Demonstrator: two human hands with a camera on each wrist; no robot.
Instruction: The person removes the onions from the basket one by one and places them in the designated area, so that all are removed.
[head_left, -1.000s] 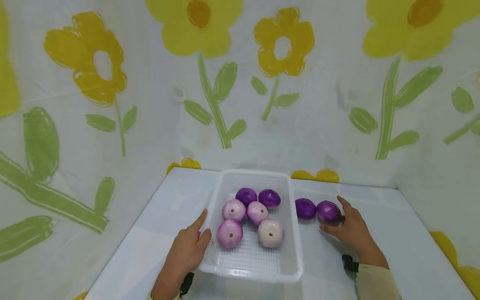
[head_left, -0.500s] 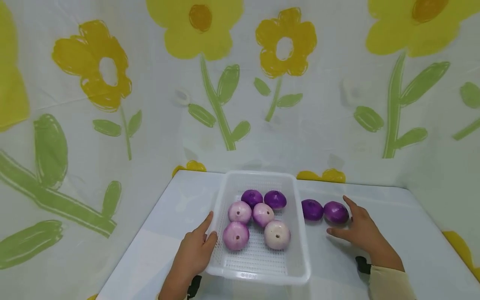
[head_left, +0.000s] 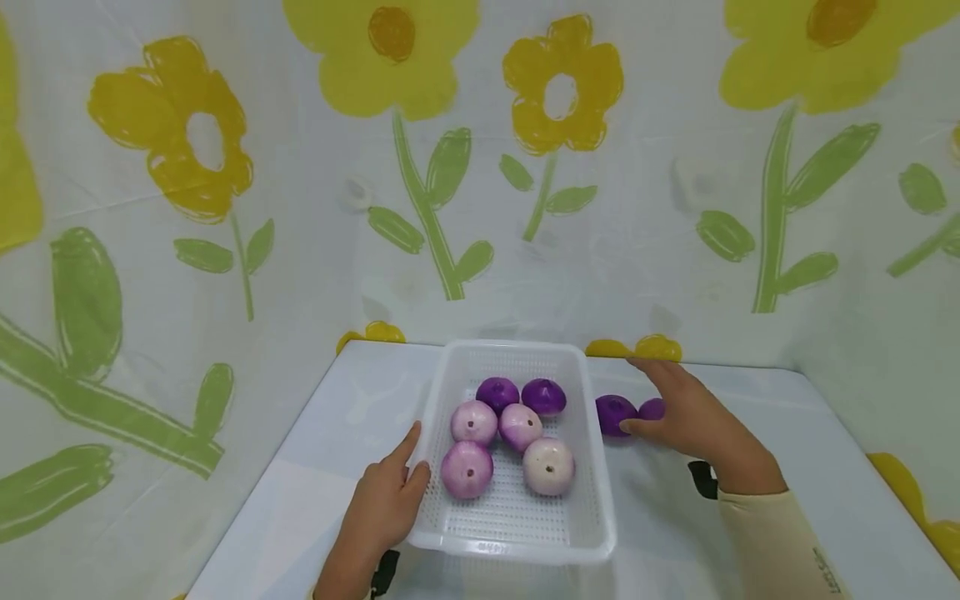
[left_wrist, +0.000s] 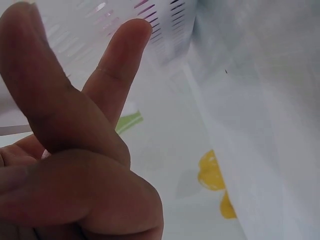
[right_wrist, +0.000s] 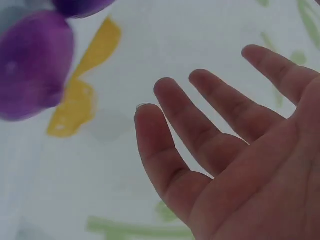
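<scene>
Taking the basket [head_left: 513, 550] as the clock, the left hand [head_left: 386, 500] lay between eight and nine o'clock, fingers extended against its wall — apparently steadying it around six onions [head_left: 467, 471]. The right hand [head_left: 697, 417] spread, gripping nothing, by two loose onions [head_left: 611, 410] near three o'clock on the table [head_left: 300, 500]; only the right wrist view showed its four fingers splayed apart.

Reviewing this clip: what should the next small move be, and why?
I'd lower the right hand and close it around the loose onion nearer the basket. Its fingers are spread and hold nothing, and its thumb overlaps that onion in the head view. Six onions already sit inside, so this one probably belongs there too.
</scene>
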